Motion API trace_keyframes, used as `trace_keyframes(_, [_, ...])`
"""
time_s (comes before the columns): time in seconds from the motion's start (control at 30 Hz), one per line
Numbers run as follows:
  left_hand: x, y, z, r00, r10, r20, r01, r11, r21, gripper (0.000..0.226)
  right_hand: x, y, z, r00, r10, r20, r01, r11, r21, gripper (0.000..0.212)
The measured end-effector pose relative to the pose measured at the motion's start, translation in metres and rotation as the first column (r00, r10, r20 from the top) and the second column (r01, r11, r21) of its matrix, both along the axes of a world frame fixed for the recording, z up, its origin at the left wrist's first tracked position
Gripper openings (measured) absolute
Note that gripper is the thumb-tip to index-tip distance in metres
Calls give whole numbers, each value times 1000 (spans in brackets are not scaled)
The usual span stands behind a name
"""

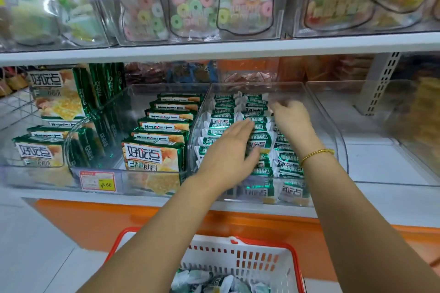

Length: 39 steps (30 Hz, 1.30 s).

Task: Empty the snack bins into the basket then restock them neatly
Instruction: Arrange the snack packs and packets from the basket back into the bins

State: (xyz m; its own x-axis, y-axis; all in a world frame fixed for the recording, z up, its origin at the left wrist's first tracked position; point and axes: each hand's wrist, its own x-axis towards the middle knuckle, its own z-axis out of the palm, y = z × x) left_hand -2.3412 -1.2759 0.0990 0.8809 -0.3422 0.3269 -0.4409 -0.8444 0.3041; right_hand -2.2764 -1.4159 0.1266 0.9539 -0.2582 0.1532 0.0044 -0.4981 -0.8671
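Note:
A clear plastic bin (262, 87) on the middle shelf holds rows of small green-and-white snack packets (221, 118). My left hand (228, 152) lies flat on the packets in the bin's middle row, fingers straight and pointing toward the back. My right hand (291, 114) reaches deeper into the bin on the right side, fingers blurred and bent down onto the packets; a gold bracelet circles its wrist. A white basket with a red rim (257, 261) stands below the shelf and holds a few of the same packets (214, 280).
Left of this bin, another clear bin (152, 102) holds larger green cracker packs standing in a row. An empty-looking clear bin (371, 126) sits to the right. The upper shelf (214, 49) carries bins of bagged ring candies. An orange panel runs beneath the shelf.

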Motion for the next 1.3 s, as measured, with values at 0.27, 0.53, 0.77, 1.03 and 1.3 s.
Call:
trace_keyframes(0.27, [-93, 47, -58, 933, 150, 327, 28, 876, -482, 36, -119, 15, -14, 869, 489, 71, -494, 864, 99, 38])
trace_keyframes(0.53, [-165, 103, -230, 846, 320, -427, -485, 794, -366, 11, -147, 52, -138, 488, 519, -702, -857, 438, -272, 32])
trace_keyframes(0.77, [-174, 125, -301, 438, 392, -809, -675, 738, -8, 33, -157, 50, -285, 562, 322, -762, -640, 753, -154, 34])
trace_keyframes(1.03, [-151, 111, -317, 413, 316, -854, -676, 735, -55, 56, -178, 57, -330, 595, 233, -769, -482, 870, -109, 51])
trace_keyframes(1.3, [-138, 101, -318, 344, 321, -883, -625, 780, 40, 51, -171, 64, -326, 551, 230, -802, -567, 809, -158, 40])
